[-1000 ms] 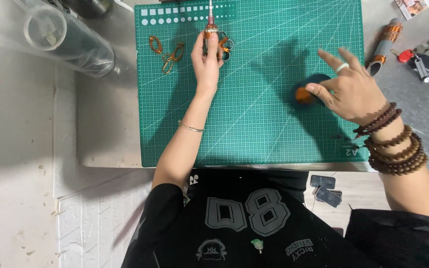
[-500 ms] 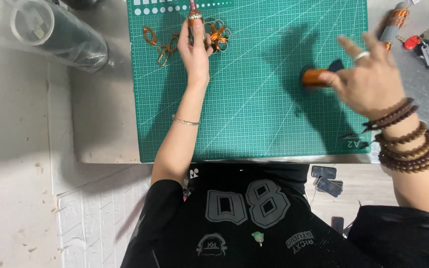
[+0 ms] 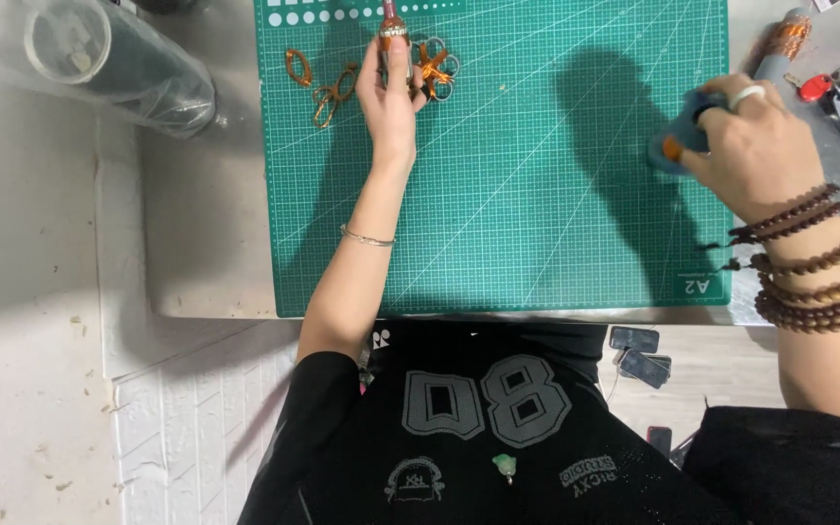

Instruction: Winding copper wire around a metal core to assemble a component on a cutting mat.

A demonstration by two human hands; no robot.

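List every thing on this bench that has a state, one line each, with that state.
Left hand: closed around a small tool, on the mat.
Small tool: upright in the left hand, tip pointing away.
Right hand: gripping a grey spool, lifted over the mat's right edge.
Grey spool: held, tilted.
Copper wire pieces: lying loose on the mat.
Cutting mat: flat.
Clear tube: on its side.
Keys: lying flat.

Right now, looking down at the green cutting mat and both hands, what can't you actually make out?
- Head view: the grey tool in the right hand is blurred and mostly covered by the fingers; its kind is unclear.
- The slim tool under the left hand is cut off by the top edge.
- The copper wire pieces are too small to tell their shapes.
- The wire spool is partly hidden behind the right hand.
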